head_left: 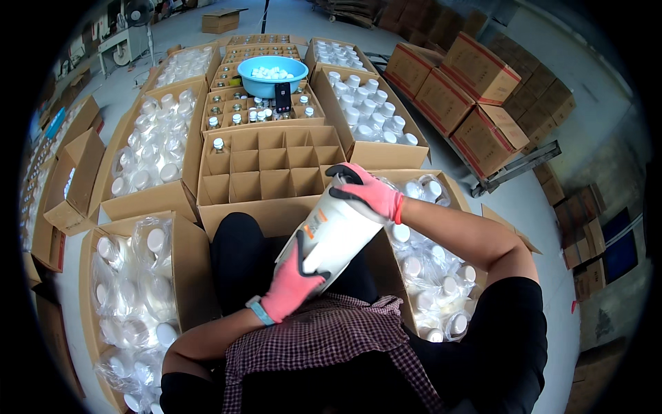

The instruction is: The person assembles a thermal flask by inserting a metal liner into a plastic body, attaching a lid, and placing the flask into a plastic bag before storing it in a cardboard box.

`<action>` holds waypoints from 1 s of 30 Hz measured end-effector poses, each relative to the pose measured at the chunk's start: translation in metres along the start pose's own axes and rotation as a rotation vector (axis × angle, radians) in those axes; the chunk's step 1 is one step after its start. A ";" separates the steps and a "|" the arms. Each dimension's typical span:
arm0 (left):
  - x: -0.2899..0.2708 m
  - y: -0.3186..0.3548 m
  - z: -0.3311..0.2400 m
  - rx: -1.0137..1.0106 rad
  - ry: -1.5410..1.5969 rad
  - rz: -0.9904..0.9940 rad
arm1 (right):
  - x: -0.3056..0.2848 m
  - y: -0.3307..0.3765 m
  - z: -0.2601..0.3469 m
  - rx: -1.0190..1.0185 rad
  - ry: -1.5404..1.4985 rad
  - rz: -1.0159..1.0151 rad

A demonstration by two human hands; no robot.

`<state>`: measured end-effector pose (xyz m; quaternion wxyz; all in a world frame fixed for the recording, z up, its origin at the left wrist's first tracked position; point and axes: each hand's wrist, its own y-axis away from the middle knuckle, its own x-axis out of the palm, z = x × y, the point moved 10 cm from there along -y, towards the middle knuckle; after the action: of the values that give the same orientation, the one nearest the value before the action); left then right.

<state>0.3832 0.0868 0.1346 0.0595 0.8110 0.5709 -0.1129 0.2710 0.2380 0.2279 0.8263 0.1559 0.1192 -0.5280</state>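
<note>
Pink-and-black work gloves cover both my hands. Tilted across my lap is a large white cylindrical container (pixel 339 238) with orange and grey print. My left hand (pixel 293 286) wraps round its lower left side. My right hand (pixel 365 192) grips it near the upper end, fingers over the edge. Just beyond stands an open carton (pixel 238 200) with cardboard dividers. A single white-capped bottle (pixel 218 144) sits in its far left compartment; the other compartments in view look bare.
A blue basin (pixel 249 87) of white caps rests on cartons of bottles ahead, with a black phone (pixel 283 98) upright against it. Cartons of bagged, white-lidded containers flank me at left (pixel 157 241) and right (pixel 412 265). Sealed boxes (pixel 476 69) are stacked on a trolley at far right.
</note>
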 end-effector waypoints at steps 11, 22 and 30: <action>-0.047 -0.033 0.011 -0.137 0.416 0.482 | 0.065 0.062 0.120 -0.846 0.704 0.370; -0.030 -0.032 0.017 -0.014 0.083 -0.036 | 0.008 0.042 0.045 -0.554 0.454 0.173; -0.049 -0.026 0.034 -0.193 0.429 -0.016 | -0.013 -0.026 0.040 -0.556 -0.052 0.209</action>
<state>0.3393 0.0429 0.1148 0.0134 0.8025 0.5849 0.1166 0.2429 0.2232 0.2665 0.8899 -0.0787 0.2213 -0.3911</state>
